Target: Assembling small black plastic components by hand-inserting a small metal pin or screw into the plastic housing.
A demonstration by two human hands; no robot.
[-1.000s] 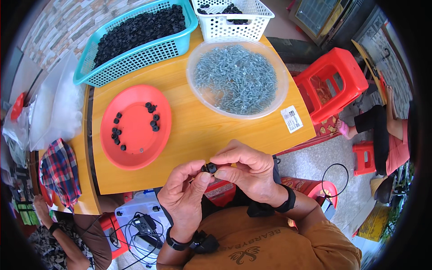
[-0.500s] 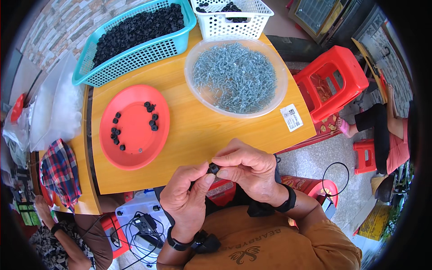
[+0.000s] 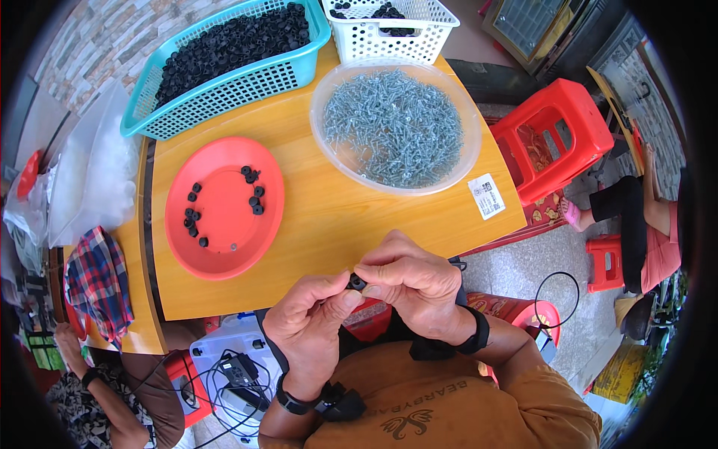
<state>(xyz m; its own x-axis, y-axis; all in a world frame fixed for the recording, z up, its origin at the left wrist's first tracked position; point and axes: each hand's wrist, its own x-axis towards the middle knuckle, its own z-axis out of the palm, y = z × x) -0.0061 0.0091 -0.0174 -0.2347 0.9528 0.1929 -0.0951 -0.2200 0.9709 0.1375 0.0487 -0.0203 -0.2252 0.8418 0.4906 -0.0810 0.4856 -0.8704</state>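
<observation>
A yellow wooden table (image 3: 295, 150) fills the middle of the room, with a pale brick-patterned wall (image 3: 82, 67) beyond its far left corner and a red plastic stool (image 3: 557, 142) beside its right edge. At the far left of the tabletop stands a long teal basket (image 3: 247, 93), heaped with black pieces (image 3: 239, 52). Right of it and nearer, a round translucent bowl (image 3: 471, 150) holds a mass of silvery screws (image 3: 396, 127); a smaller white basket (image 3: 374, 46), with some black pieces inside, stands just behind the bowl. A red plate (image 3: 228, 191) lies in front of the teal basket.

The left hand (image 3: 310, 307) and the right hand (image 3: 415, 284) meet in front of the table's near edge, each pinching with thumb and forefinger, both clamped on the same small black part (image 3: 356, 282). The fingers cover much of it, so it may be one piece or two. A white label (image 3: 486, 196) is on the table's right side. On the plate, little black rings (image 3: 192, 217) sit in two loose groups, left and right, with one tiny grey bit (image 3: 233, 247) near the closer rim.
</observation>
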